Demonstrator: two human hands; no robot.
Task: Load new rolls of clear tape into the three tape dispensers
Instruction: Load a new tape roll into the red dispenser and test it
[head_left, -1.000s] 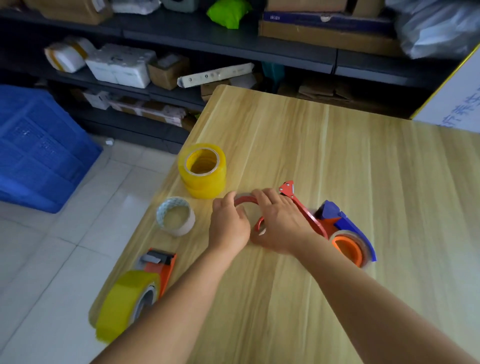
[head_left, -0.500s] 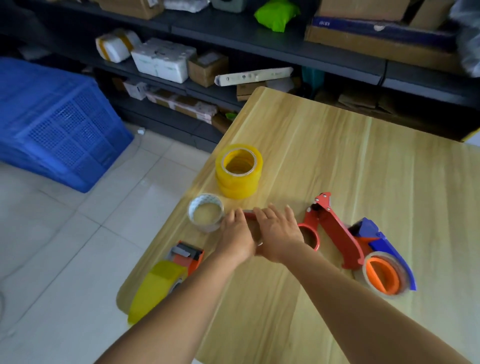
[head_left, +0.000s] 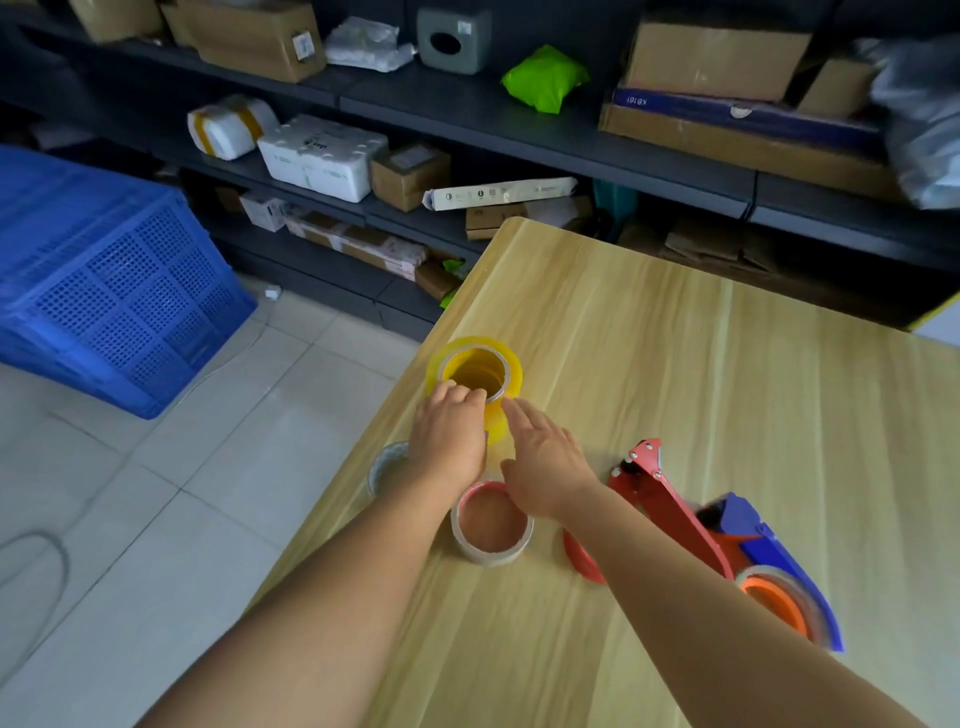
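A stack of yellowish clear tape rolls (head_left: 475, 382) stands near the table's left edge. My left hand (head_left: 449, 439) has its fingertips on the top roll's near rim. My right hand (head_left: 545, 465) is open beside the stack, fingers spread and touching its right side. A used core with a pink inside (head_left: 491, 522) lies flat on the table below both hands. Another nearly spent roll (head_left: 387, 465) sits partly hidden under my left wrist. A red tape dispenser (head_left: 670, 499) lies to the right, its hub ring partly covered by my right forearm. Against it rests a blue and orange dispenser (head_left: 774, 566).
The wooden table (head_left: 701, 364) ends at a left edge close to the rolls, with tiled floor below. A blue plastic crate (head_left: 104, 280) stands on the floor at left. Dark shelves with boxes and parcels (head_left: 322, 156) run along the back.
Both hands left the red dispenser's core on the table and moved up to the yellow stack. The view shifted, so the third dispenser at the near left corner is out of sight.
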